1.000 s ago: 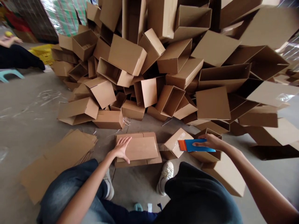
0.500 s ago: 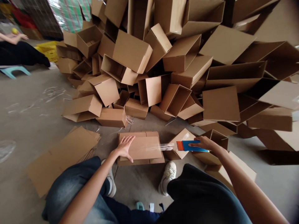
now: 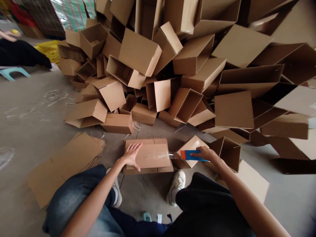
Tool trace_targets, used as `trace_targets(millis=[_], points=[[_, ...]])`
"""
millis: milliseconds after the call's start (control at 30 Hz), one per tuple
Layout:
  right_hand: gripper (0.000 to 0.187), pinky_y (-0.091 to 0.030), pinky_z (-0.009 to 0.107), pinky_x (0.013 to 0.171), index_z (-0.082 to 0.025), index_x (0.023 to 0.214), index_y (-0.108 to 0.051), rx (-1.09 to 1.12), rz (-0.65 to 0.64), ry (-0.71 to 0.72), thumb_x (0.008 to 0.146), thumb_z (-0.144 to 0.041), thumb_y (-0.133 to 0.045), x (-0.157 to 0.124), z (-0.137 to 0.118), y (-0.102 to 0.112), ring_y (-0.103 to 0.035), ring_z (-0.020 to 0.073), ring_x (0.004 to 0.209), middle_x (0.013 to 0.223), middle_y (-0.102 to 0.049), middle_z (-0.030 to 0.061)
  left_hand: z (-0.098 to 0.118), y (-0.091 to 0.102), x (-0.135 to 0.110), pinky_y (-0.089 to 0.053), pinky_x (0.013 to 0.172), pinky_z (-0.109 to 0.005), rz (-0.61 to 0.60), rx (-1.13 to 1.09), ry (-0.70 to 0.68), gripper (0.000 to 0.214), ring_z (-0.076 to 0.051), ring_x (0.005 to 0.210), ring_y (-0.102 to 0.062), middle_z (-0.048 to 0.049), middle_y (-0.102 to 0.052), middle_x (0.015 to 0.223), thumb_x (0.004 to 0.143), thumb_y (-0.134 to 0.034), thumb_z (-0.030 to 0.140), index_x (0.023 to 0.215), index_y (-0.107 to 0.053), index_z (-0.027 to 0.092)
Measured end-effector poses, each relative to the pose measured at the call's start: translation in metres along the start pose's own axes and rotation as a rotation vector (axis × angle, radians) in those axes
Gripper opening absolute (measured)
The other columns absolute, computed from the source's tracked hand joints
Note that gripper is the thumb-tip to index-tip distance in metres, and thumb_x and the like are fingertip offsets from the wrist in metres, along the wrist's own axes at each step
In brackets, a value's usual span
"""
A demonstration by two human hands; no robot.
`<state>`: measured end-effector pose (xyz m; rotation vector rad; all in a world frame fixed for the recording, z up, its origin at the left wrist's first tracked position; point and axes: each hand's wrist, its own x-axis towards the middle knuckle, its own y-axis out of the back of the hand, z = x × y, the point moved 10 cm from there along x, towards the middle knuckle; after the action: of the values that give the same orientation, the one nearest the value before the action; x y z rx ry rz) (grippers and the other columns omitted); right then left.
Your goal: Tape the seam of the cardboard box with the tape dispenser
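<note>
Between my feet a cardboard box [image 3: 150, 156] lies on the floor, its closed flaps facing up. My left hand [image 3: 132, 156] rests flat on its left part, fingers spread. A strip of clear tape [image 3: 158, 154] runs along the middle of the box and past its right edge. Just beyond that edge, my right hand [image 3: 205, 154] grips a blue and orange tape dispenser [image 3: 192, 155], with the tape stretched between it and the box. Behind the dispenser, a small carton [image 3: 191, 146] with shiny tape on it stands partly hidden.
A large heap of open cardboard boxes [image 3: 139, 52] fills the area ahead and right. Flat cardboard sheets [image 3: 66, 164] are stacked at my left. Plastic scraps [image 3: 53, 97] litter the floor. Far left, a person [image 3: 22, 54] sits near a light-blue stool [image 3: 14, 71] and a yellow crate [image 3: 50, 51].
My right hand has brought the tape dispenser left, closer to the box's right edge, and the free span of tape is shorter. My left hand stays on the box.
</note>
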<state>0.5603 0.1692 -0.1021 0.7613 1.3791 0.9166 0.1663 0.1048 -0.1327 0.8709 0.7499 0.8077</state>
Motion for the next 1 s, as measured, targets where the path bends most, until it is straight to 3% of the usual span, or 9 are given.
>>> trace_targets(millis=[533, 767, 1000], points=[[0.05, -0.044, 0.032, 0.072, -0.014, 0.094, -0.064, -0.095, -0.005, 0.066, 0.078, -0.058, -0.048, 0.015, -0.072, -0.03, -0.061, 0.0283, 0.092, 0.098, -0.064, 0.016, 0.001, 0.001, 0.001, 0.001, 0.11, -0.046, -0.017, -0.013, 0.018, 0.137, -0.03, 0.136, -0.008, -0.0102, -0.012, 0.149, 0.034, -0.069, 0.069, 0.142, 0.0, 0.022], [0.044, -0.043, 0.032, 0.077, -0.018, 0.096, -0.063, -0.088, 0.059, 0.137, 0.08, -0.057, -0.048, 0.017, -0.112, -0.037, -0.06, 0.0258, 0.094, 0.097, -0.065, 0.0124, 0.001, 0.001, 0.0, 0.002, 0.109, -0.046, -0.021, -0.008, 0.024, 0.138, -0.03, 0.136, -0.008, -0.0103, -0.011, 0.149, 0.034, -0.068, 0.07, 0.142, 0.001, 0.022], [0.043, -0.042, 0.032, 0.076, -0.015, 0.098, -0.061, -0.033, 0.067, 0.135, 0.082, -0.053, -0.047, 0.013, -0.121, -0.044, -0.06, 0.0262, 0.093, 0.095, -0.065, 0.0137, 0.001, 0.0, 0.001, 0.002, 0.109, -0.046, -0.034, 0.0, 0.026, 0.14, -0.03, 0.136, -0.007, -0.0116, -0.011, 0.149, 0.032, -0.069, 0.07, 0.142, 0.002, 0.021]])
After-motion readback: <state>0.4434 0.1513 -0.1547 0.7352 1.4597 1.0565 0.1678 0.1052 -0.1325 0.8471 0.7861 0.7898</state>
